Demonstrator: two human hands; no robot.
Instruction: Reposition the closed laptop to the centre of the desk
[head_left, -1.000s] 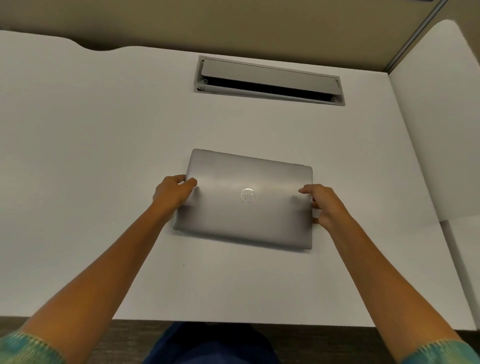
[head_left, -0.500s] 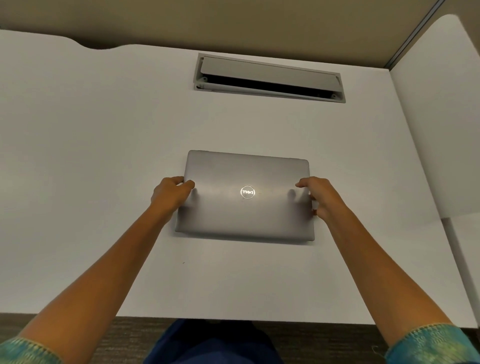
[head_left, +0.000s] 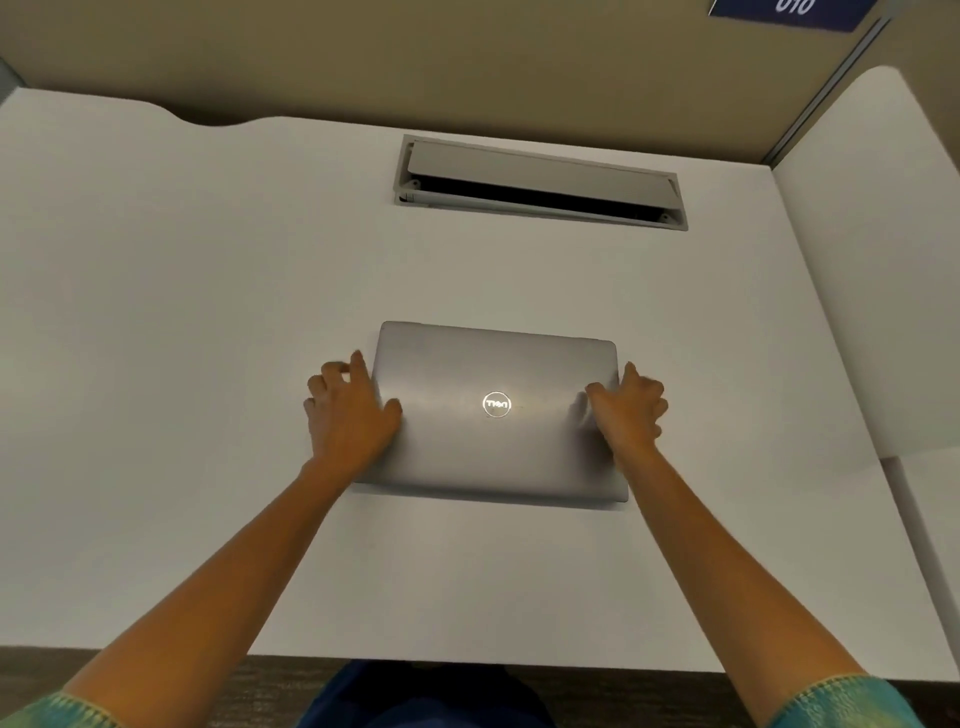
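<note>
Closed laptop (head_left: 498, 415) lies flat on white surface (head_left: 182, 312), just before the cable slot (head_left: 540, 182). Both hands (head_left: 350, 410) (head_left: 626, 410) loosely spread at its sides, gripping nothing. Uneven pushing could skew it.

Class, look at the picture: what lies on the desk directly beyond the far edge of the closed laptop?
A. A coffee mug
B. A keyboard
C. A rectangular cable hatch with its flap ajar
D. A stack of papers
C: past the laptop a grey rectangular cable hatch is set into the white desk, its flap ajar over a dark slot; nothing else lies there.
</note>
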